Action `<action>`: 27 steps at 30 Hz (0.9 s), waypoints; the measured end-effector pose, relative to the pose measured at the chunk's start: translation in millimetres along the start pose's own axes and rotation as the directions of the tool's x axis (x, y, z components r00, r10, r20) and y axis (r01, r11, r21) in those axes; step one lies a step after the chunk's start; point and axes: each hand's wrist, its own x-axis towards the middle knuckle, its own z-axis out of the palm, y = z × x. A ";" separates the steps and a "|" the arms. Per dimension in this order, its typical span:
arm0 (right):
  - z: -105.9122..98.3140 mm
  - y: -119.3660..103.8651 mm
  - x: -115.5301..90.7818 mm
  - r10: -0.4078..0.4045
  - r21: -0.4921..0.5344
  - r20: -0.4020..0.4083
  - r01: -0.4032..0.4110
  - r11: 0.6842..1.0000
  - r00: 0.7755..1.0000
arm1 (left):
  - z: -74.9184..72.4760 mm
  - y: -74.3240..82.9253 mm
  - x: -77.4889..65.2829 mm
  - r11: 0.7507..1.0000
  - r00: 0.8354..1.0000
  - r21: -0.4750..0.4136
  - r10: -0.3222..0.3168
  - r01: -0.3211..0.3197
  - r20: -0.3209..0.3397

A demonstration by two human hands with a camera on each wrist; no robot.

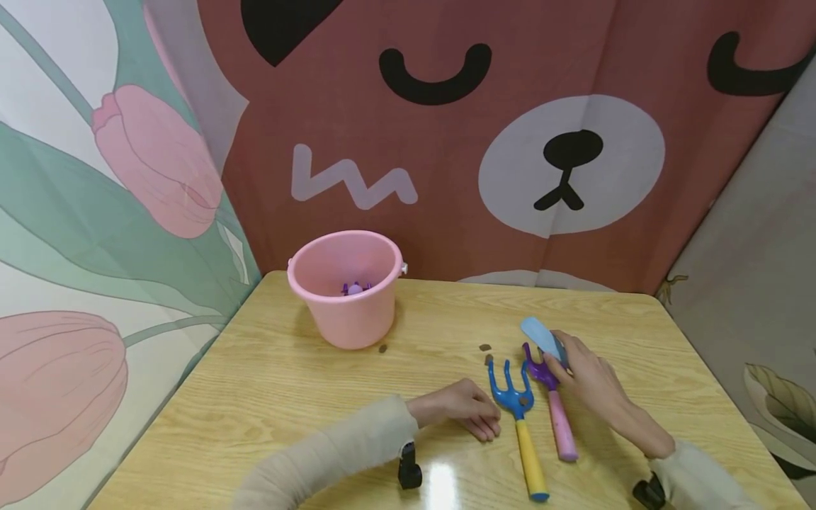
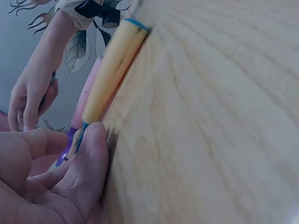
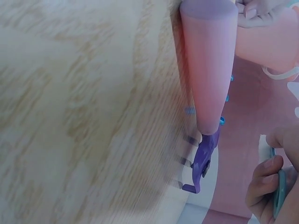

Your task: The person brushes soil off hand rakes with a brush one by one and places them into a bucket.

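My right hand [image 1: 589,375] holds a small flat piece [image 1: 540,334], light blue at its far end and darker blue-grey under the fingers. In the right wrist view it shows a white end and a teal edge [image 3: 280,191]; I cannot tell its kind. Below it lies a toy rake [image 1: 556,411] with purple tines and a pink handle. Beside that is a second toy rake [image 1: 513,400], blue with a yellow handle, with a brown bit on its head. My left hand [image 1: 462,409] rests on the table left of the blue rake, fingers loosely curled around nothing.
A pink bucket [image 1: 347,319] stands at the back left of the wooden table [image 1: 287,404], with purple pieces [image 1: 355,289] inside. Small brown bits [image 1: 382,348] lie on the tabletop near the bucket and the rakes. Printed cloths [image 1: 446,234] hang behind and beside the table.
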 end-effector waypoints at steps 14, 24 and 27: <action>0.1 -0.5 2.2 0.005 -0.004 0.011 -0.005 1.000 1.000 | 16.5 2.4 7.6 0.987 0.998 -0.146 -0.058 0.060 0.023; 0.2 0.2 2.1 -0.010 -0.016 0.004 0.010 1.000 1.000 | 28.1 2.9 10.4 0.990 0.997 -0.118 -0.080 0.081 0.011; 0.1 0.8 2.3 -0.008 -0.014 0.007 0.009 1.000 1.000 | 32.6 4.8 8.2 0.998 0.998 -0.014 -0.057 0.057 -0.016</action>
